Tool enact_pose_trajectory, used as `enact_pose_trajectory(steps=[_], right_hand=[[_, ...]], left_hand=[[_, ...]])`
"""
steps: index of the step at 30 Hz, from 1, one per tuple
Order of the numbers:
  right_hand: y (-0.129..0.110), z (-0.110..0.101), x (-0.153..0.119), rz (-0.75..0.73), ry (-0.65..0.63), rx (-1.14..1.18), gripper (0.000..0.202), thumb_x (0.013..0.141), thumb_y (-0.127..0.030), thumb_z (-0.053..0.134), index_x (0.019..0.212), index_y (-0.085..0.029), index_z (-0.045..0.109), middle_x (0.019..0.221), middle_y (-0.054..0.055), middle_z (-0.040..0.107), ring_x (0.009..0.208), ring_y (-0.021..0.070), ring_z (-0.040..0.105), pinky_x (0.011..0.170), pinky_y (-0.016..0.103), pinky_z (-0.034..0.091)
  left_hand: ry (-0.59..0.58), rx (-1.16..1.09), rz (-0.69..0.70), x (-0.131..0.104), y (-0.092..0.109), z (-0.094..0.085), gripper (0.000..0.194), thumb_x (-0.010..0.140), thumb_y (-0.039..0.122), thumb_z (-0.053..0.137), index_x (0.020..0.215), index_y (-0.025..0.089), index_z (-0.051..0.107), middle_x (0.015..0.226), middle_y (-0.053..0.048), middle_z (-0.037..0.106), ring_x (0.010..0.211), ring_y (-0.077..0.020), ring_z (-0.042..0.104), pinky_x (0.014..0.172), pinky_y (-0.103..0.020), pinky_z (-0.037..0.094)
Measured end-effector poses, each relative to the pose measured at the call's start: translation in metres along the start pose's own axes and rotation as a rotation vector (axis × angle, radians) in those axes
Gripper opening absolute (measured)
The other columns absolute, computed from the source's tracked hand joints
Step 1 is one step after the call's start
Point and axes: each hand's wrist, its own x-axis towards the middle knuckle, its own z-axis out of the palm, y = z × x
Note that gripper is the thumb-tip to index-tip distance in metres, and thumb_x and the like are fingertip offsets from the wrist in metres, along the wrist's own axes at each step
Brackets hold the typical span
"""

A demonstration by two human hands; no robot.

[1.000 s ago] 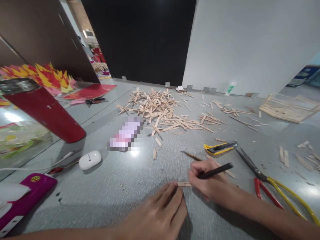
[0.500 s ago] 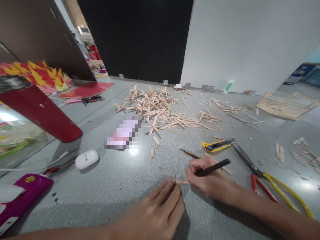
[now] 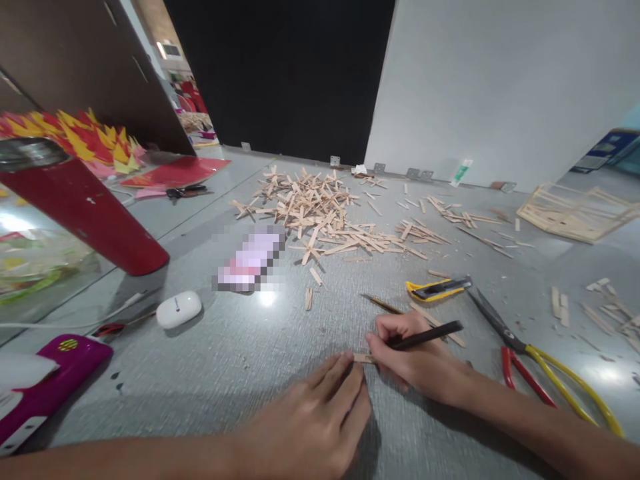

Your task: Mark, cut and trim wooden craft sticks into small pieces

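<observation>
A short wooden stick (image 3: pixel 362 358) lies flat on the grey table between my two hands. My left hand (image 3: pixel 320 407) presses its left end down with the fingertips, fingers bent and close together. In my right hand (image 3: pixel 413 353) is a black pen (image 3: pixel 433 334), pinched between thumb and fingers and slanting up to the right. The pen's tip is hidden behind my thumb, over the right part of the stick. Just beyond the right hand lie a thin brown pointed tool (image 3: pixel 383 305) and a yellow box cutter (image 3: pixel 437 289).
Scissors (image 3: pixel 520 347) with red and yellow handles lie at right. A heap of wooden sticks (image 3: pixel 315 207) spreads behind. At left are a phone (image 3: pixel 253 259), a white earbud case (image 3: pixel 179 310), a purple glue gun (image 3: pixel 75 363) and a red flask (image 3: pixel 110 220). A stick frame (image 3: pixel 575 213) stands back right.
The view has shifted slightly. My right hand has moved a little left along the stick, covering more of it. My left hand still presses the stick.
</observation>
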Motion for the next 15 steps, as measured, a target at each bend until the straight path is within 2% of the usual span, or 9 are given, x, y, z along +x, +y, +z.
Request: enact_pose_trajectory(steps=[11, 15], right_hand=[[-0.0047, -0.0002, 0.0001, -0.005, 0.004, -0.047, 0.044, 0.096, -0.041, 0.065, 0.059, -0.024, 0.048, 0.045, -0.007, 0.051, 0.036, 0.0077, 0.040, 0.038, 0.023, 0.028], [-0.0067, -0.0007, -0.0001, -0.034, 0.018, -0.074, 0.045, 0.096, -0.037, 0.065, 0.057, -0.025, 0.044, 0.043, -0.008, 0.045, 0.038, 0.0076, 0.037, 0.040, 0.024, 0.026]], left_hand=[[-0.008, 0.028, 0.005, 0.0000, 0.0008, 0.0011, 0.030, 0.105, 0.015, 0.050, 0.116, 0.000, 0.074, 0.118, -0.022, 0.081, 0.108, -0.0316, 0.080, 0.099, -0.041, 0.064], [-0.048, 0.041, 0.022, -0.0014, 0.0012, 0.0005, 0.028, 0.105, 0.015, 0.054, 0.119, 0.000, 0.073, 0.121, -0.023, 0.079, 0.111, -0.0314, 0.078, 0.103, -0.042, 0.061]])
